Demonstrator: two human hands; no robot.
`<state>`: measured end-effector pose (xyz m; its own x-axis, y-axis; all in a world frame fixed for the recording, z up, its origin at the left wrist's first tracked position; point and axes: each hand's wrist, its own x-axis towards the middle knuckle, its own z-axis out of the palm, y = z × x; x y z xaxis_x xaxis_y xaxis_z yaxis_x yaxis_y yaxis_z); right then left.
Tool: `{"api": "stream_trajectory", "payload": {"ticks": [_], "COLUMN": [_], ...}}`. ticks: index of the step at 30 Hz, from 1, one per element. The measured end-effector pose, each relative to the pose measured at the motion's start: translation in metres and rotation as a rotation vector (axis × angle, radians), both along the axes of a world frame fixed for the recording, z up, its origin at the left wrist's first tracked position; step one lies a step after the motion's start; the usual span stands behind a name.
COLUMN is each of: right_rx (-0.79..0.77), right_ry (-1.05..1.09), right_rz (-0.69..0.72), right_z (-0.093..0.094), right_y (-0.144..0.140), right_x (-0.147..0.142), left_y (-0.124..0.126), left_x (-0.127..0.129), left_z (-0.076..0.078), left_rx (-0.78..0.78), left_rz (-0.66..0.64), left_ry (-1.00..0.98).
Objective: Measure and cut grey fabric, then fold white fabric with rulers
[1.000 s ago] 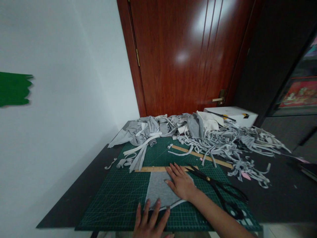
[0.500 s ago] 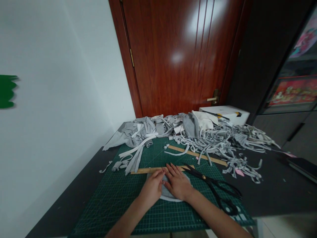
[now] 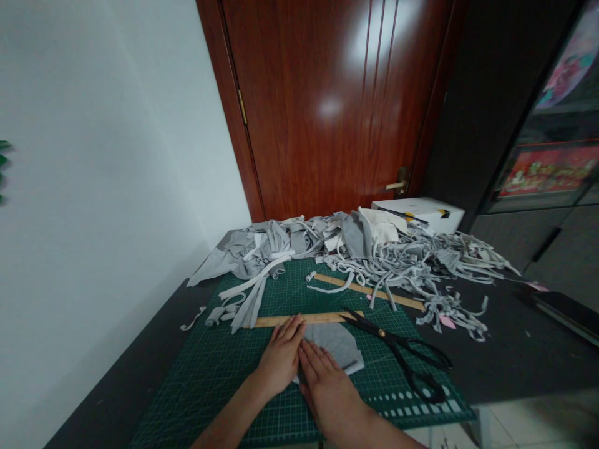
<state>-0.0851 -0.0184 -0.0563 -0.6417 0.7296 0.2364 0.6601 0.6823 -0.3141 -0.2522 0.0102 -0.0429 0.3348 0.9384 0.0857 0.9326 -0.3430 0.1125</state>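
Observation:
A folded piece of grey fabric (image 3: 337, 343) lies on the green cutting mat (image 3: 219, 368), just below a wooden ruler (image 3: 299, 319). My left hand (image 3: 282, 358) rests flat at the fabric's left edge, fingertips near the ruler. Pressed on the fabric's near edge, my right hand (image 3: 327, 386) lies beside the left, fingers spread. Neither hand grips anything. Black scissors (image 3: 402, 355) lie to the right of the fabric.
A heap of grey fabric strips and scraps (image 3: 374, 255) covers the back of the dark table (image 3: 515, 349). A second wooden ruler (image 3: 374, 293) lies slanted under the strips. A white box (image 3: 421, 215) stands behind, before a brown door (image 3: 327, 106).
The grey fabric has been folded from a long piece into a smaller one. My left hand moved up from the mat's near edge; my right hand slid back toward me.

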Motion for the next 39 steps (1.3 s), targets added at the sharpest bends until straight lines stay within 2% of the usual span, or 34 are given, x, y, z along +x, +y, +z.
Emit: {"api": "stream_trajectory", "payload": {"ticks": [3,6,10,14,16,20,27,31,35,39], "right_rx": [0.051,0.227,0.46,0.558,0.576,0.569,0.715,0.63,0.592,0.514], "right_ry": [-0.037,-0.031,-0.003,-0.008,-0.001,0.003,-0.023,0.001,0.014,0.009], "right_rz": [0.037,0.049,0.083,0.135,0.145,0.153,0.175,0.201,0.212,0.233], "right_z": [-0.026,-0.053,-0.07,-0.068,-0.065,-0.063,-0.058,-0.058,-0.056,-0.039], "right_y": [-0.019,-0.027,-0.031,-0.034,-0.034,-0.033,-0.038,-0.039,-0.037,-0.035], "right_x": [0.004,0.012,0.023,0.032,0.035,0.039,0.049,0.06,0.068,0.065], "left_y": [-0.001,-0.002,-0.002,-0.001,-0.001,-0.003,-0.001,0.001,-0.002,-0.004], "left_x": [0.0,0.0,0.0,0.002,0.002,0.0,-0.005,-0.008,-0.011,-0.012], "left_z": [0.001,0.001,0.007,0.02,0.024,0.021,0.017,0.021,0.022,0.019], "left_rx": [0.003,0.028,-0.025,-0.149,-0.155,-0.105,-0.109,-0.159,-0.14,-0.086], "left_rz": [0.009,0.002,0.005,-0.002,-0.024,-0.045,-0.045,-0.056,-0.076,-0.099], "left_ry": [0.033,0.035,0.049,0.072,0.074,0.073,0.059,0.065,0.067,0.054]}}
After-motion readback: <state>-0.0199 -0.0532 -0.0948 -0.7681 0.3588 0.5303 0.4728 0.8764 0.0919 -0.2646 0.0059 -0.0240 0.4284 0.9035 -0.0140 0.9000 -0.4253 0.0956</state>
